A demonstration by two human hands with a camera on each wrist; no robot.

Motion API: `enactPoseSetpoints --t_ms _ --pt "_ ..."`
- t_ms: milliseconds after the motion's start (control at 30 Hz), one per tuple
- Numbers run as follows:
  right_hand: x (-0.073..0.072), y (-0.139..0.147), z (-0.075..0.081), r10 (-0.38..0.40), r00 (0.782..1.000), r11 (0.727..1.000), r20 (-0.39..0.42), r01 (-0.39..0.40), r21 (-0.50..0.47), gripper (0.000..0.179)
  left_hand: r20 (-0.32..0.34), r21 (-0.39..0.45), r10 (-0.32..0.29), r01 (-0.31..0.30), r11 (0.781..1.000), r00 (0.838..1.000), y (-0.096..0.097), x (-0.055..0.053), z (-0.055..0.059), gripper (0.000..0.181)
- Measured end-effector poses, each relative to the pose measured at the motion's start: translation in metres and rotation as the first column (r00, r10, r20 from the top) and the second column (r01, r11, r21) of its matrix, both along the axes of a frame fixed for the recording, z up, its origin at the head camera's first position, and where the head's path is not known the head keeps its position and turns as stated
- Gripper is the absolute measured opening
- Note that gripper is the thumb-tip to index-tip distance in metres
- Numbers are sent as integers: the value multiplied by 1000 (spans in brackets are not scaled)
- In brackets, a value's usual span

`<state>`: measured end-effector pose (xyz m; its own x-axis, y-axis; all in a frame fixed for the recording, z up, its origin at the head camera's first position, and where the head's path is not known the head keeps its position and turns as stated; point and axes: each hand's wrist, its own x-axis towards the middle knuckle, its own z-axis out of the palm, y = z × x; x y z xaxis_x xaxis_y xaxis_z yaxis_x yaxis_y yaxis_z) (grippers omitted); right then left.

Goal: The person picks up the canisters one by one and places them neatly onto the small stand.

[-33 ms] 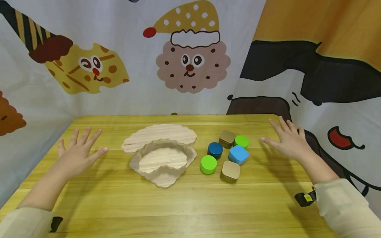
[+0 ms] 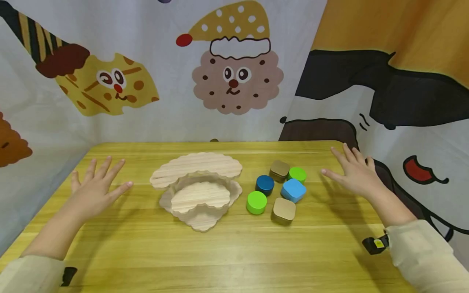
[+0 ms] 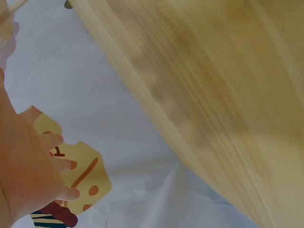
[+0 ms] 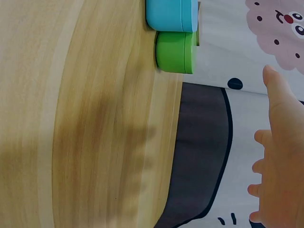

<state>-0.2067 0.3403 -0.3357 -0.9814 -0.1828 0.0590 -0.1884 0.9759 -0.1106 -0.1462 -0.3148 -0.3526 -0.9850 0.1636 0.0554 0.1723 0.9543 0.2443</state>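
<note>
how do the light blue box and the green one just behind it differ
The light blue box has a rounded-square top; the green box has a round one. In the head view, the light blue box is unobstructed, while the green box is partly hidden behind it. Both stand on the table.

Fingers (image 4: 264, 137) well apart from blue box (image 4: 165, 15) and green box (image 4: 172, 52) on wooden table (image 4: 28, 95)

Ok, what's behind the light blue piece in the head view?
A round green piece, with a brown piece beside it. The light blue piece hides the green one's lower front.
</note>
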Motion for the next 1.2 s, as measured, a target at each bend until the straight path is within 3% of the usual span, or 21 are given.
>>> enactPoseSetpoints --t_ms 767,1000,1200 --pt "17 -1 0 -17 997 999 -74 15 -30 90 -57 1 1 -1 1000 998 7 8 9 79" --pt "27 -5 -1 8 986 998 -165 -18 -57 85 -134 50 -8 15 999 991 17 12 13 78" --pt "38 -17 -2 54 972 991 -229 -81 -109 80 -225 131 -33 64 989 974 35 15 14 74"
